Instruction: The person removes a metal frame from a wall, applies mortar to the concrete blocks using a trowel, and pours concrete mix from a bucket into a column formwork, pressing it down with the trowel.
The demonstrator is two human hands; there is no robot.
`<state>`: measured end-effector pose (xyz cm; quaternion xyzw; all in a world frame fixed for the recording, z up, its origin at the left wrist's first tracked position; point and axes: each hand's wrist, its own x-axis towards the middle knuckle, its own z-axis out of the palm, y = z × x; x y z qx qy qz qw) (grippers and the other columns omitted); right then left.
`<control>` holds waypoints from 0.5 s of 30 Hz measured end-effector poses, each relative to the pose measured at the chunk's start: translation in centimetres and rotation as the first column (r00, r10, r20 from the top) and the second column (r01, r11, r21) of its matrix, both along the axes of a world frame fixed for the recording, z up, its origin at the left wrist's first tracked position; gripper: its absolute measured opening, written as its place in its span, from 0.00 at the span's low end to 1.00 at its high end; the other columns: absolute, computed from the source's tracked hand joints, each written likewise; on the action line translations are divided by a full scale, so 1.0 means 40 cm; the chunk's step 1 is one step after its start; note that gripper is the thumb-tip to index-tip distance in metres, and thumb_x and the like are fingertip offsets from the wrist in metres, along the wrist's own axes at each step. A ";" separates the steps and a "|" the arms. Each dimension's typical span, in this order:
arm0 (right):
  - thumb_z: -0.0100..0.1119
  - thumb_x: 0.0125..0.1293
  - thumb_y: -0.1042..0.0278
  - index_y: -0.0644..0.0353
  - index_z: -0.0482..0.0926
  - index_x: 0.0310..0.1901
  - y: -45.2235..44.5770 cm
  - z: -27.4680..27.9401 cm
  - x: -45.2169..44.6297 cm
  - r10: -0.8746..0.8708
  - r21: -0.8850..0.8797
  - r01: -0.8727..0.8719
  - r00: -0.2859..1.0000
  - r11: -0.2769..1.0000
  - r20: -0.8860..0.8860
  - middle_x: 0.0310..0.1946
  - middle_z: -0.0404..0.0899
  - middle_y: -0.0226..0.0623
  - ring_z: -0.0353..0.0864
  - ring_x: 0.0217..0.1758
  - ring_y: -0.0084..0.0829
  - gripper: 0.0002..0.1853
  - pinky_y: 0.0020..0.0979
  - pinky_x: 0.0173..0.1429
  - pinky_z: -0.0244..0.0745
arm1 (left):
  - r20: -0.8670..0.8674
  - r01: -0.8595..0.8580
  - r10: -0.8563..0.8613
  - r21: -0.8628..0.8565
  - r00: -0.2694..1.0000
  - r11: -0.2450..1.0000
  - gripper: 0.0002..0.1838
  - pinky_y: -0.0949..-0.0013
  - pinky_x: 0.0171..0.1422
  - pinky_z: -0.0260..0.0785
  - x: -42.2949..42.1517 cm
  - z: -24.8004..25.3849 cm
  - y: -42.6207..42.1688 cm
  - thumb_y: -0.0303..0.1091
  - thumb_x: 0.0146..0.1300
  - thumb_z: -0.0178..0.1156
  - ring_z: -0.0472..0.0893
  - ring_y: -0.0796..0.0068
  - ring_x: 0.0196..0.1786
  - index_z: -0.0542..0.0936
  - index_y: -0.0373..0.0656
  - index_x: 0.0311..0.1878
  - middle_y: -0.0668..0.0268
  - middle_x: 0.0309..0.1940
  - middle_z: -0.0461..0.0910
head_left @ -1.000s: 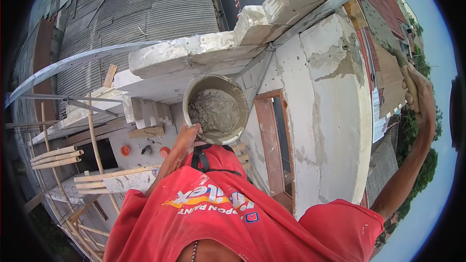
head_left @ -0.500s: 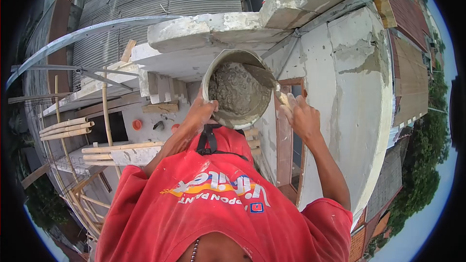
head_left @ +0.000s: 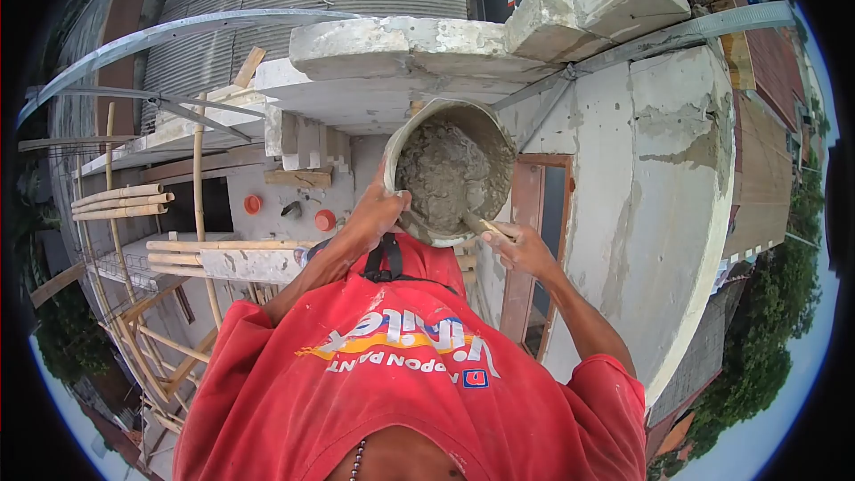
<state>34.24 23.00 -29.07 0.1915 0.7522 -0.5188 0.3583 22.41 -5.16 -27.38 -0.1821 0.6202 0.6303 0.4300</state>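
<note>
A bucket (head_left: pixel 501 180) of wet grey mortar (head_left: pixel 438 160) is held in front of my chest, tilted so that its mouth faces me. My left hand (head_left: pixel 383 205) grips the bucket's left rim, thumb over the edge. A trowel (head_left: pixel 486 228) is in my right hand (head_left: pixel 524 249), fingers closed round its handle near the bucket's lower right rim. Its blade is down in the mortar and mostly hidden.
A block wall (head_left: pixel 401 49) runs across just beyond the bucket, with a metal strut (head_left: pixel 659 36) at its right. Bamboo poles (head_left: pixel 200 187) and a metal bar (head_left: pixel 214 20) stand at left. A doorway (head_left: pixel 545 214) and red containers (head_left: pixel 324 220) lie below.
The trowel has moved from the bucket's right rim down and left into the mortar, its blade now largely covered. My right hand has come closer to my body; my left keeps its hold.
</note>
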 end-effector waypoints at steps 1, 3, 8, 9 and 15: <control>0.63 0.71 0.46 0.57 0.83 0.60 0.003 0.015 0.003 -0.025 -0.022 0.025 1.000 0.999 0.005 0.23 0.74 0.29 0.71 0.18 0.20 0.25 0.30 0.25 0.66 | 0.024 -0.001 0.001 0.000 1.000 1.000 0.36 0.43 0.54 0.78 -0.005 -0.007 -0.003 0.28 0.69 0.53 0.74 0.72 0.47 0.55 0.61 0.78 0.69 0.41 0.70; 0.63 0.72 0.48 0.57 0.83 0.60 0.004 0.040 0.018 -0.062 -0.043 0.062 0.998 0.997 0.006 0.21 0.72 0.26 0.69 0.18 0.18 0.24 0.28 0.24 0.64 | 0.059 -0.009 0.010 -0.006 0.998 1.000 0.35 0.43 0.54 0.78 -0.004 -0.008 -0.008 0.28 0.69 0.53 0.73 0.72 0.47 0.57 0.60 0.77 0.69 0.41 0.70; 0.63 0.72 0.51 0.61 0.81 0.62 0.028 0.130 0.026 -0.117 0.022 0.118 0.993 0.993 -0.034 0.20 0.69 0.24 0.66 0.18 0.16 0.25 0.25 0.22 0.61 | 0.062 0.012 -0.013 0.017 0.998 1.000 0.31 0.43 0.55 0.78 -0.031 0.005 0.012 0.29 0.68 0.53 0.73 0.72 0.48 0.60 0.57 0.74 0.68 0.43 0.70; 0.63 0.72 0.50 0.61 0.82 0.61 0.033 0.150 0.029 -0.143 0.011 0.143 0.990 0.990 -0.021 0.20 0.70 0.24 0.67 0.19 0.16 0.25 0.25 0.22 0.62 | 0.054 0.010 -0.012 0.035 0.998 0.999 0.31 0.44 0.55 0.79 -0.035 0.007 0.017 0.30 0.67 0.54 0.73 0.72 0.47 0.61 0.57 0.73 0.68 0.43 0.70; 0.62 0.72 0.48 0.60 0.82 0.61 0.061 0.263 0.013 -0.230 0.015 0.231 0.972 0.973 -0.045 0.20 0.71 0.24 0.67 0.18 0.16 0.25 0.25 0.22 0.63 | 0.036 -0.032 0.027 0.130 0.999 0.991 0.31 0.48 0.52 0.81 -0.057 0.018 0.062 0.30 0.66 0.54 0.75 0.70 0.48 0.61 0.56 0.72 0.67 0.43 0.70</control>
